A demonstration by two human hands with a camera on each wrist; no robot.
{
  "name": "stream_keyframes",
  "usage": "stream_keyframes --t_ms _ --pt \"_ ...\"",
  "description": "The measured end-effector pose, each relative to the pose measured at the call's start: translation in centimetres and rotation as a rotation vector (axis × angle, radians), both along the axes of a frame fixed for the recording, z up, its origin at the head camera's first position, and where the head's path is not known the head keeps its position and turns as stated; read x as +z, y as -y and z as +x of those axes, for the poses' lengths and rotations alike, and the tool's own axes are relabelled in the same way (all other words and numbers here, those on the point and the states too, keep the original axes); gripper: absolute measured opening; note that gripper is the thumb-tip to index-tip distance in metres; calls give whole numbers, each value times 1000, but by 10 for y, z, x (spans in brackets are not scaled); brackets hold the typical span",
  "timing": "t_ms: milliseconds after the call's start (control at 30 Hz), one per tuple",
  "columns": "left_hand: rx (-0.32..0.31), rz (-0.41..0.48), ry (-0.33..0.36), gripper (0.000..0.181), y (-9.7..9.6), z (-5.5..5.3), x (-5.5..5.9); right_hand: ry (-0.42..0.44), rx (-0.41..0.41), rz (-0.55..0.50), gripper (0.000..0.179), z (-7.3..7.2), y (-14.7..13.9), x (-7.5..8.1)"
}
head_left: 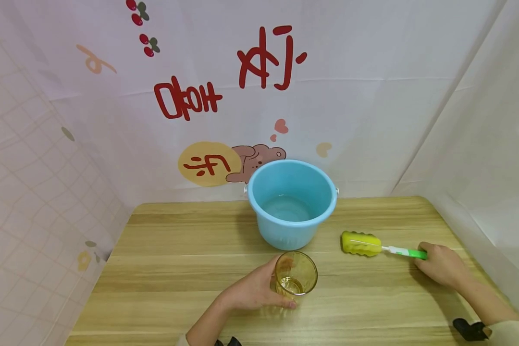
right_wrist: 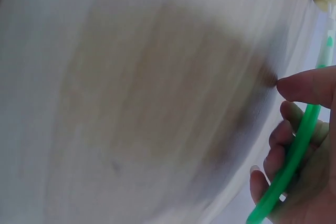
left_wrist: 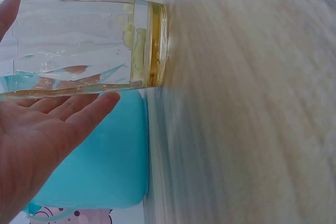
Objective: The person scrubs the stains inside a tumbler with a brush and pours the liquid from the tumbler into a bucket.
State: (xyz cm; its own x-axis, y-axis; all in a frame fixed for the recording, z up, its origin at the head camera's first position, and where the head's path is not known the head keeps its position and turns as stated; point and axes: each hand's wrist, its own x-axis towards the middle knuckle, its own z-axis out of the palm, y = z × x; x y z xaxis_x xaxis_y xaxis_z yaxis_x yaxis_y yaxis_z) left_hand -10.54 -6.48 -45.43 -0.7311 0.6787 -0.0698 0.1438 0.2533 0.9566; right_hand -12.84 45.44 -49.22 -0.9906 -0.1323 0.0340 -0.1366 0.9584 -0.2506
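Observation:
My left hand (head_left: 256,287) holds an amber-tinted drinking glass (head_left: 308,276), thumb on the near side and fingers round the far side. In the left wrist view the glass (left_wrist: 73,35) has its base at the table surface, and the left hand (left_wrist: 47,135) lies along its side. My right hand (head_left: 443,264) grips the green handle of a sponge cup brush (head_left: 361,243). The brush's yellow sponge head points left, at or just above the table. In the right wrist view the fingers of the right hand (right_wrist: 310,150) curl round the green handle (right_wrist: 294,163).
A light blue bucket (head_left: 285,235) with water in its bottom stands at the table's back edge, just beyond the glass. The wood-grain table (head_left: 177,259) is bordered by a printed white cloth (head_left: 354,115) at the back and hanging cloth on both sides.

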Motion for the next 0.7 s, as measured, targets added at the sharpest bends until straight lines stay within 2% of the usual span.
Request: stream_keyframes --t_ms 133,433,700 --pt "2 -4 -3 88 0 0 0 12 3 -1 10 -3 -1 2" --pt "4 -17 -11 86 0 0 0 15 10 -16 20 -4 -8 1" --pt "1 -6 -4 86 0 1 0 45 16 -40 22 -3 -10 4"
